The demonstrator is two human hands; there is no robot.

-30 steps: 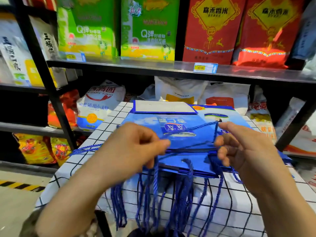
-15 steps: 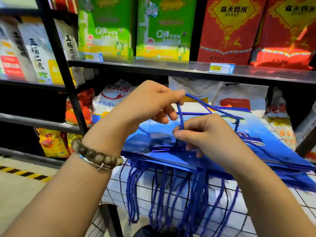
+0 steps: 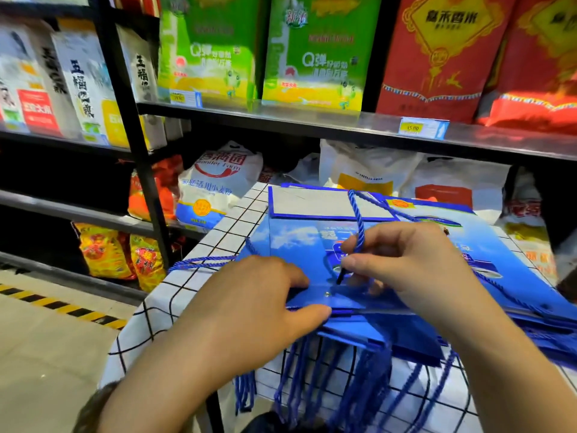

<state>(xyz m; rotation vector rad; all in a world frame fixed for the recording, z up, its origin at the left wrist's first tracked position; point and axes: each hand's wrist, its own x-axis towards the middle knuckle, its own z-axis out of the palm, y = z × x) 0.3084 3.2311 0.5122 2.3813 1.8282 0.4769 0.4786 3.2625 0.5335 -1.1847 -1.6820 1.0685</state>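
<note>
Blue cord (image 3: 359,226) pinched in right hand (image 3: 415,270); left hand (image 3: 249,310) grips bag (image 3: 296,239) edge; lower bags (image 3: 390,345) mostly hidden.

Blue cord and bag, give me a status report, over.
Left hand pinches near edge of top blue bag. Right hand pinches blue cord, tip close to the eyelet, not yet through. Nothing blocks the eyelet.

Blue bag (image 3: 299,242), blue cord (image 3: 359,223), black-gridded, seemingly white cloth (image 3: 218,239)

Green bags (image 3: 315,51) and red bags (image 3: 437,57) stand on the shelf (image 3: 312,120) above a white sack (image 3: 218,182).
</note>
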